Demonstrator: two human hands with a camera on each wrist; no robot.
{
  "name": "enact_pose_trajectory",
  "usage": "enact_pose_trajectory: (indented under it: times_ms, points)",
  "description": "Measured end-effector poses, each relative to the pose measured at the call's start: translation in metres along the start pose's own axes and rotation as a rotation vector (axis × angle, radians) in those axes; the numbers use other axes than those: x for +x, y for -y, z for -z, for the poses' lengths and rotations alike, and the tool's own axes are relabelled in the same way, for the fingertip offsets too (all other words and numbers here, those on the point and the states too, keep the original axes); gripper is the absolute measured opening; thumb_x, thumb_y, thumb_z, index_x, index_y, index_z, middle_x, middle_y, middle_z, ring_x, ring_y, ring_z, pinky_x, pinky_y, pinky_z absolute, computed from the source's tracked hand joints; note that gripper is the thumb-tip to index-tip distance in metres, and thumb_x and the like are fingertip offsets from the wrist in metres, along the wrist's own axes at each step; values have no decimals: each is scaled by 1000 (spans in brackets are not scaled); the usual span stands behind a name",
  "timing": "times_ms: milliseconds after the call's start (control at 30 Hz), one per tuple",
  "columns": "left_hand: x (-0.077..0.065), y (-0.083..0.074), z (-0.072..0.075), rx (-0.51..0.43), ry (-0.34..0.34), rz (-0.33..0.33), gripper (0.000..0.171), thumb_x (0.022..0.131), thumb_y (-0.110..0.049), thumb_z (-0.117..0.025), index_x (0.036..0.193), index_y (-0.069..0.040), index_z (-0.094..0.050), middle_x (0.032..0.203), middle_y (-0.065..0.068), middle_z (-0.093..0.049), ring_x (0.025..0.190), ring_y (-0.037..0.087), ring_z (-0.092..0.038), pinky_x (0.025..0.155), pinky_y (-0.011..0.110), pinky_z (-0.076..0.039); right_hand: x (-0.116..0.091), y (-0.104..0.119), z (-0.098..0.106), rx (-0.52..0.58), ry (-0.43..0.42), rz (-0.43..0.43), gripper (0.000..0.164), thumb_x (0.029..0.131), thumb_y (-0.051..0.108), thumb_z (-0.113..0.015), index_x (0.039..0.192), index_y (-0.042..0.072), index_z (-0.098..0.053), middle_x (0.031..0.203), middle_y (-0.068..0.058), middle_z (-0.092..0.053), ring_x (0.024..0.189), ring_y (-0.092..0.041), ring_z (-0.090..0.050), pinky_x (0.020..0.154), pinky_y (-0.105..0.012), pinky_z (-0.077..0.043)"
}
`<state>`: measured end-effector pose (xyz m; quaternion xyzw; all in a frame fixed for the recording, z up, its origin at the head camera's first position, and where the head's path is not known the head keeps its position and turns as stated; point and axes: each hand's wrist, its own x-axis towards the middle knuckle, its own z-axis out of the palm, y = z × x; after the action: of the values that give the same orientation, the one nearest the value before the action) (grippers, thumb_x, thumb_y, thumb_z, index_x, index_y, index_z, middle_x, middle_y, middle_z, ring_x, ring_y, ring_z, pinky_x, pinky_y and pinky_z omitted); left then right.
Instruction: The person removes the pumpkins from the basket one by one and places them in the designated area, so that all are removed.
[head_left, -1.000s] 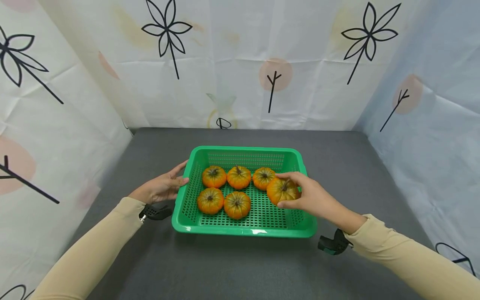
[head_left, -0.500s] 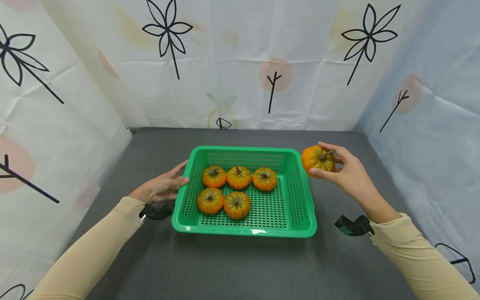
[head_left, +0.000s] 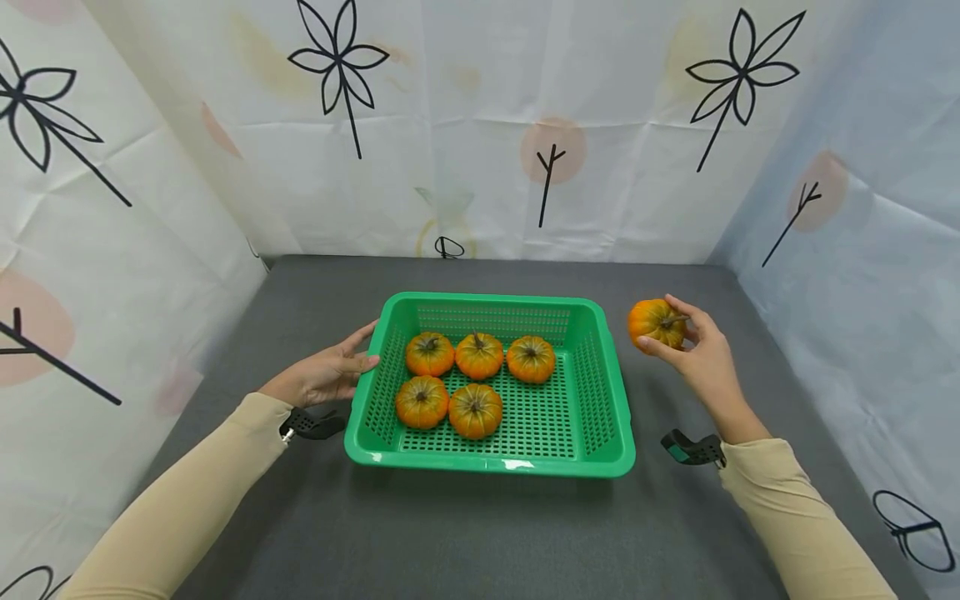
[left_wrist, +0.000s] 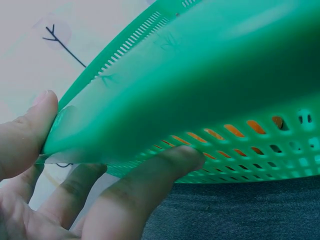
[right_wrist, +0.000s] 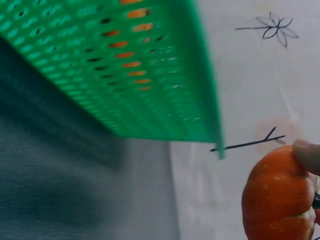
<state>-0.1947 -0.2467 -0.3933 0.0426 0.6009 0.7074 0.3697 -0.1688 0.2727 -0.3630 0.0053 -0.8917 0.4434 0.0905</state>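
A small orange pumpkin (head_left: 657, 325) is held up by my right hand (head_left: 701, 350), fingers and thumb around it, to the right of the green plastic basket (head_left: 491, 465). The right wrist view shows the pumpkin (right_wrist: 277, 197) from its side, with the thumb on it. On the basket's left side, my left hand (head_left: 326, 373) holds the rim. In the left wrist view, the thumb (left_wrist: 42, 117) lies against the rim edge and a finger (left_wrist: 170, 167) touches the slotted wall below. Several more pumpkins (head_left: 476, 411) sit inside the basket in two rows, toward its left and middle.
The basket stands on a dark grey table (head_left: 480, 533). White cloth walls (head_left: 465, 100) with printed plants and dots enclose the table's back and sides. The basket's right-hand floor (head_left: 551, 425) shows bare mesh.
My right hand has lifted one pumpkin out of the basket's right side, over the rim, then slightly further right. The left hand and basket have stayed in place.
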Motion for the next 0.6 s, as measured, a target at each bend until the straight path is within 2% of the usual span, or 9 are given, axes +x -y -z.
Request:
enact_pose_trajectory:
  times_ms: [133,200,300,400,600]
  points:
    - [0,1,0,7,-5,-5,82,103,-11,-47,154,-40,9,161,21,-4,110,23,-65,92,45,-55,6,-22,-14,-1,-45,-25,77,87,38,-72,151,18,-35,152,-15,-35,124,-43,-46,84,-35,-50]
    - [-1,1,1,2,-5,-5,81,103,-11,-47,154,-41,9,161,21,-4,110,24,-65,92,46,-55,9,-32,-20,0,-53,-42,77,88,38,-72,152,17,-35,152,-16,-34,124,-42,-45,83,-32,-48]
    - [-1,1,1,-7,-13,2,81,103,-11,-47,154,-43,8,161,19,-5,110,24,-65,91,46,-55,13,-45,-28,11,-41,-63,77,89,37,-71,152,15,-33,153,-18,-32,127,-45,-42,90,-46,-50]
    - [0,0,1,3,-16,5,80,103,-12,-47,154,-43,7,161,18,-5,112,24,-63,92,46,-55,19,-55,-34,25,-22,-75,77,90,35,-70,153,12,-32,153,-20,-30,131,-47,-39,97,-58,-46]
    - [2,0,-1,25,-25,5,80,103,-12,-48,154,-42,6,162,17,-6,115,25,-61,94,49,-54,37,-69,-43,-28,-6,-76,77,89,31,-72,151,7,-33,151,-23,-33,134,-45,-36,105,-60,-39]
